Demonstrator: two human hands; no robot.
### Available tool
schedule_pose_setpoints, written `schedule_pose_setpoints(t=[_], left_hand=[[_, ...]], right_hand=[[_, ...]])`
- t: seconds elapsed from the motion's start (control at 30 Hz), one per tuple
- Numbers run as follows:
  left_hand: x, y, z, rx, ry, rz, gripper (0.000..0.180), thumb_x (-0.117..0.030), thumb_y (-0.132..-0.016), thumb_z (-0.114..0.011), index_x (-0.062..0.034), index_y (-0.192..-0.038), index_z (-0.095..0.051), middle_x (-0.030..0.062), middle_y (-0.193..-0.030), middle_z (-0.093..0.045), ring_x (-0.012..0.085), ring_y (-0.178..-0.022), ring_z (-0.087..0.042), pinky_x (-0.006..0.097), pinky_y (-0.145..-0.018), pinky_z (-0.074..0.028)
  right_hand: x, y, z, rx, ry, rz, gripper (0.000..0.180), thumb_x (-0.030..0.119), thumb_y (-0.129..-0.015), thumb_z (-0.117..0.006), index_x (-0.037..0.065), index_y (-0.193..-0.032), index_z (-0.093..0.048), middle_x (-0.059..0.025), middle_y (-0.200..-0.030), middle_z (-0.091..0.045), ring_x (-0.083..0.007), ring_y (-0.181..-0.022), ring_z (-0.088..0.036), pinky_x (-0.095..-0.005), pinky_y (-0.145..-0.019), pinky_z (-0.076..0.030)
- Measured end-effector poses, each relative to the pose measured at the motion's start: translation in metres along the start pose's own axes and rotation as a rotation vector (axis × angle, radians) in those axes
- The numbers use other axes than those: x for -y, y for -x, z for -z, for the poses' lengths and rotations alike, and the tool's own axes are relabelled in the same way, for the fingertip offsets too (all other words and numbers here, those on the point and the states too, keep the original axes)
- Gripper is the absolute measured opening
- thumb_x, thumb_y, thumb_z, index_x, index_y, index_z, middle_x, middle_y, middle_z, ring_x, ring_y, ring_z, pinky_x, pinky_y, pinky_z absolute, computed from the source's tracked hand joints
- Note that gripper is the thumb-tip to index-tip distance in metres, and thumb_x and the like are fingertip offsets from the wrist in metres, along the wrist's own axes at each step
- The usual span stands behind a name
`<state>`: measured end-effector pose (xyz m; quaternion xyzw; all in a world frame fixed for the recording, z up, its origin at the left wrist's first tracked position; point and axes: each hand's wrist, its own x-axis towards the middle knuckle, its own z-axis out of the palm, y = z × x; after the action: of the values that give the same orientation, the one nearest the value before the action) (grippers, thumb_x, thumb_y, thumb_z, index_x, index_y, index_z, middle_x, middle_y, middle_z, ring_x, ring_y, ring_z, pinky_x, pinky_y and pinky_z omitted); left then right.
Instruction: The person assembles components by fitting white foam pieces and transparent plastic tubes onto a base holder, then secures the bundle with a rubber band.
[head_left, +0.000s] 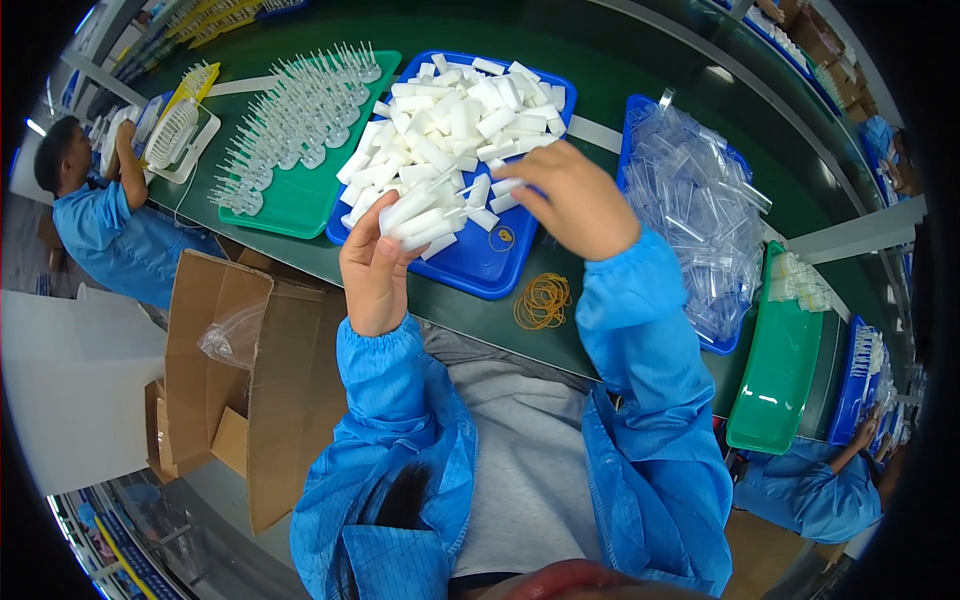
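My left hand [375, 270] is closed around a bundle of white flat rectangular pieces [425, 215], with thin clear tips sticking out at the right end. The bundle is held over the near left part of a blue tray [490, 285] heaped with loose white pieces [450, 110]. Above the tray's right side is my right hand [580, 200], its thumb and index finger apart and pointing left, close to a few white pieces [505, 195]. A small rubber band [501, 239] lies in the tray.
Tangled rubber bands [542, 301] lie near the table edge. A green tray [290, 195] with clear stemmed parts [310, 110] is left; a blue tray of clear plastic sleeves [690, 210] and another green tray [775, 390] are right. Cardboard box [300, 350] at left; co-workers [100, 220] both sides.
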<state>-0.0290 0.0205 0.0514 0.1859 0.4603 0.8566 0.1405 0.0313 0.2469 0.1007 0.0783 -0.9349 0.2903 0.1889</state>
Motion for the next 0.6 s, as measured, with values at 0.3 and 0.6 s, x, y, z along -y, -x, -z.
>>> schedule_pose_setpoints(t=[0.3,0.6], left_hand=[[0.005,-0.003,-0.003,-0.012,-0.013,-0.015,0.043,-0.021,-0.086,-0.065,-0.0039,-0.122,-0.049,0.0125,-0.120,-0.054,0.0220,-0.097,-0.060,0.028,-0.070,-0.054],[0.006,-0.002,-0.001,-0.007,-0.003,0.024,0.046,-0.014,-0.082,-0.068,-0.0026,-0.123,-0.049,0.0159,-0.123,-0.052,0.0262,-0.103,-0.059,0.032,-0.074,-0.055]], right_hand=[[-0.009,0.008,-0.065,0.026,0.375,-0.046,0.022,0.023,-0.069,-0.071,0.005,-0.076,-0.061,-0.0062,-0.080,-0.055,-0.0250,-0.085,-0.052,-0.0375,-0.072,-0.044],[0.009,-0.003,-0.020,0.043,0.082,-0.178,0.012,0.009,-0.068,-0.066,0.006,-0.079,-0.061,-0.0106,-0.077,-0.063,-0.0247,-0.070,-0.061,-0.0354,-0.059,-0.049]])
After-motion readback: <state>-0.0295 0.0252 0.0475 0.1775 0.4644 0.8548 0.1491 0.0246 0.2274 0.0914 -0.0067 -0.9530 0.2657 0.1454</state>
